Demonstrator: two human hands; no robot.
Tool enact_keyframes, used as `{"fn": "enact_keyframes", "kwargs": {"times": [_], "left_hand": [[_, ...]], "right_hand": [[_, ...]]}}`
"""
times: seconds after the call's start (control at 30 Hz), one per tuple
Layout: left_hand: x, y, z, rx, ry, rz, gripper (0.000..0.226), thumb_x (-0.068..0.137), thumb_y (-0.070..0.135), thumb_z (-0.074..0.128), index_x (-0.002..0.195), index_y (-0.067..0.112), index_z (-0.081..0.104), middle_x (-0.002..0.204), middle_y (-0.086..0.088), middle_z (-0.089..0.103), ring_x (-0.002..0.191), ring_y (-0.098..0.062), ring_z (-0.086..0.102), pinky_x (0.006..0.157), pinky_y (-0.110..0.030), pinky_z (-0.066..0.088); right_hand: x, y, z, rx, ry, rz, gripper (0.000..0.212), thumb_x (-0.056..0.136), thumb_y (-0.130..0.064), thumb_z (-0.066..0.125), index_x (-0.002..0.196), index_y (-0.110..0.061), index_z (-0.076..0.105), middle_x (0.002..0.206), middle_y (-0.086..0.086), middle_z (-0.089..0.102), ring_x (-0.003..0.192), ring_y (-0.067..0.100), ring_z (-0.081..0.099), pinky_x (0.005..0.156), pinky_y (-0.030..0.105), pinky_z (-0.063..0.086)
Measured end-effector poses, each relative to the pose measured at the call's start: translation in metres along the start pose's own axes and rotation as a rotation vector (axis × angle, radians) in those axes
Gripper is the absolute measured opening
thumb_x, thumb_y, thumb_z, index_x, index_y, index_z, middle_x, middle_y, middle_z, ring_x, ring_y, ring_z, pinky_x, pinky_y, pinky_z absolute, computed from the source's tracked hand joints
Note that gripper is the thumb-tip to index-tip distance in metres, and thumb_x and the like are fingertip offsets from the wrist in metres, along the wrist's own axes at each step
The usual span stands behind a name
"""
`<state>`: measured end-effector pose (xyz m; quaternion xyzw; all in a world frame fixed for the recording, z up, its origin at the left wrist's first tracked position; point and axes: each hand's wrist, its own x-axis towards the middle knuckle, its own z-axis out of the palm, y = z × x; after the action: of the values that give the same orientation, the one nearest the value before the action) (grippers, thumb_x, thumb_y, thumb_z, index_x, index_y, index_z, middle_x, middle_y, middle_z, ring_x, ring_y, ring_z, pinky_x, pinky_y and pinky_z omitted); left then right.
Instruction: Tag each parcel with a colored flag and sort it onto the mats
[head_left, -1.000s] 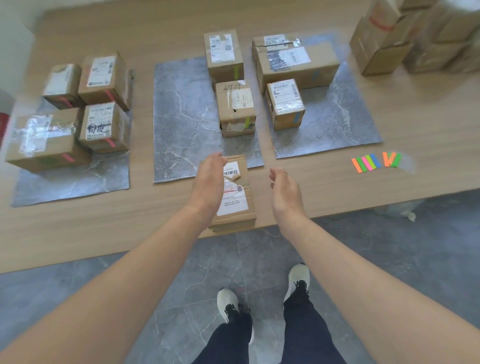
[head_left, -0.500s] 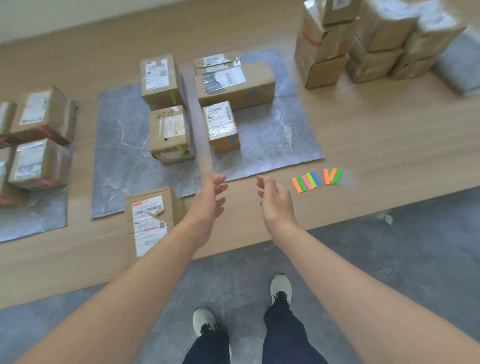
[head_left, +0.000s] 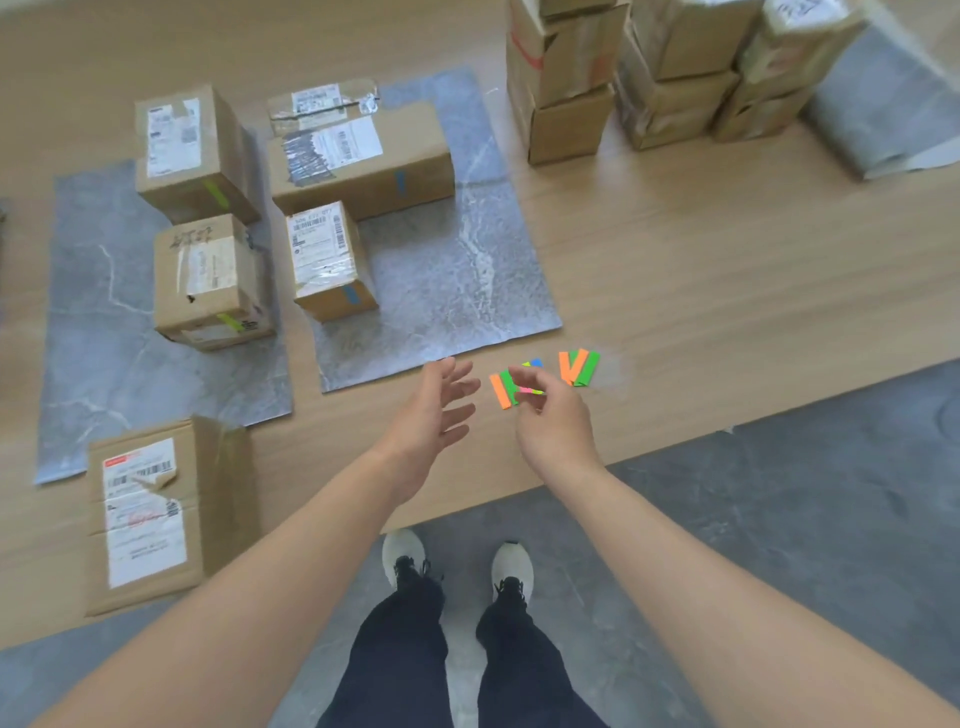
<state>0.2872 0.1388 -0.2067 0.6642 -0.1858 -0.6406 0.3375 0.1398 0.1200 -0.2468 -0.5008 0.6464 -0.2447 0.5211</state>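
An untagged parcel (head_left: 156, 514) with a white label lies at the table's front left edge, off the mats. A row of colored flags (head_left: 501, 391) and a second small bunch of flags (head_left: 579, 368) lie on the table to the right of the mats. My right hand (head_left: 553, 421) is over the first row, fingers curled down onto a pink flag (head_left: 529, 388); a grip is not clear. My left hand (head_left: 434, 410) hovers beside it, fingers spread, holding nothing. Green-tagged parcels (head_left: 205, 280) stand on the middle mat (head_left: 104, 364). Blue-tagged parcels (head_left: 330, 260) stand on the right mat (head_left: 457, 280).
Stacked untagged parcels (head_left: 566, 88) and more boxes (head_left: 675, 78) stand at the table's back right, beside a folded grey mat (head_left: 883, 119). The table's front edge runs just under my wrists; my feet stand on grey floor tiles below.
My view has swung right, away from the untagged parcel. Both hands left that parcel and travelled right; my right hand now reaches the flags, with my left hand beside it.
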Motion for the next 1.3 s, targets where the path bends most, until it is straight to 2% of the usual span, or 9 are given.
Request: {"fn": "enact_keyframes", "kwargs": {"times": [0.23, 0.37, 0.47, 0.57, 0.77, 0.93, 1.03, 1.13, 1.3], "left_hand": [[0.036, -0.004, 0.022, -0.061, -0.047, -0.058, 0.045, 0.104, 0.047, 0.036, 0.134, 0.025, 0.060, 0.130, 0.000, 0.066, 0.119, -0.022, 0.063, 0.109, -0.042, 0.046], [0.047, -0.004, 0.027, -0.078, -0.050, -0.077, 0.044, 0.103, 0.048, 0.040, 0.131, 0.025, 0.063, 0.129, -0.002, 0.068, 0.116, -0.020, 0.067, 0.104, -0.040, 0.050], [0.053, -0.003, 0.027, -0.067, -0.038, -0.076, 0.042, 0.102, 0.047, 0.041, 0.129, 0.024, 0.064, 0.126, -0.003, 0.069, 0.112, -0.020, 0.069, 0.104, -0.042, 0.051], [0.054, -0.001, 0.028, -0.034, -0.052, -0.071, 0.042, 0.100, 0.048, 0.044, 0.129, 0.024, 0.063, 0.124, -0.003, 0.069, 0.109, -0.017, 0.070, 0.101, -0.039, 0.053], [0.050, 0.009, 0.030, 0.043, -0.042, -0.068, 0.037, 0.104, 0.036, 0.039, 0.129, 0.021, 0.061, 0.118, -0.001, 0.071, 0.103, -0.013, 0.071, 0.098, -0.036, 0.055], [0.049, 0.015, 0.029, 0.108, -0.052, -0.057, 0.031, 0.105, 0.030, 0.039, 0.121, 0.020, 0.064, 0.116, -0.002, 0.071, 0.107, -0.015, 0.069, 0.097, -0.041, 0.056], [0.052, 0.010, 0.023, 0.389, -0.041, 0.113, 0.028, 0.101, 0.020, 0.046, 0.102, 0.030, 0.072, 0.108, -0.004, 0.073, 0.101, -0.021, 0.068, 0.088, -0.041, 0.058], [0.056, 0.002, 0.013, 0.906, -0.065, 0.343, 0.030, 0.097, 0.014, 0.051, 0.114, 0.018, 0.075, 0.109, 0.002, 0.070, 0.099, -0.014, 0.064, 0.089, -0.029, 0.049], [0.062, -0.008, 0.004, 1.220, -0.151, 0.523, 0.034, 0.095, 0.014, 0.049, 0.119, 0.014, 0.073, 0.125, 0.001, 0.063, 0.111, -0.021, 0.059, 0.093, -0.036, 0.048]], "right_hand": [[0.051, 0.026, -0.021, -0.243, 0.030, -0.168, 0.046, 0.088, 0.015, 0.050, 0.118, -0.009, 0.073, 0.115, 0.007, 0.072, 0.104, 0.020, 0.068, 0.096, 0.024, 0.049], [0.066, 0.038, -0.021, -0.324, -0.013, -0.256, 0.029, 0.087, 0.001, 0.071, 0.113, -0.011, 0.076, 0.107, 0.006, 0.070, 0.094, 0.022, 0.067, 0.091, 0.031, 0.053], [0.077, 0.042, -0.020, -0.406, -0.056, -0.346, 0.016, 0.088, -0.016, 0.078, 0.104, -0.012, 0.079, 0.096, 0.001, 0.064, 0.078, 0.015, 0.057, 0.077, 0.037, 0.053], [0.087, 0.039, -0.024, -0.455, -0.141, -0.376, 0.018, 0.080, -0.011, 0.084, 0.097, -0.012, 0.079, 0.091, -0.004, 0.054, 0.076, 0.012, 0.051, 0.070, 0.036, 0.050], [0.104, 0.029, -0.027, -0.559, -0.273, -0.363, 0.020, 0.070, -0.005, 0.088, 0.087, -0.009, 0.078, 0.088, 0.005, 0.054, 0.074, 0.022, 0.057, 0.068, 0.040, 0.052], [0.109, 0.033, -0.028, -0.568, -0.267, -0.413, 0.015, 0.072, 0.000, 0.086, 0.082, -0.008, 0.079, 0.085, -0.002, 0.052, 0.073, 0.017, 0.053, 0.064, 0.028, 0.043], [0.109, 0.037, -0.029, -0.594, -0.284, -0.474, 0.014, 0.073, -0.001, 0.085, 0.081, -0.011, 0.079, 0.084, -0.003, 0.051, 0.073, 0.018, 0.053, 0.061, 0.031, 0.045], [0.111, 0.040, -0.031, -0.578, -0.315, -0.482, 0.018, 0.068, -0.006, 0.089, 0.082, -0.012, 0.080, 0.085, -0.006, 0.050, 0.073, 0.016, 0.051, 0.063, 0.032, 0.043], [0.116, 0.033, -0.031, -0.578, -0.336, -0.439, 0.020, 0.066, -0.003, 0.089, 0.082, -0.009, 0.080, 0.087, 0.004, 0.058, 0.074, 0.019, 0.053, 0.065, 0.036, 0.048]]}}
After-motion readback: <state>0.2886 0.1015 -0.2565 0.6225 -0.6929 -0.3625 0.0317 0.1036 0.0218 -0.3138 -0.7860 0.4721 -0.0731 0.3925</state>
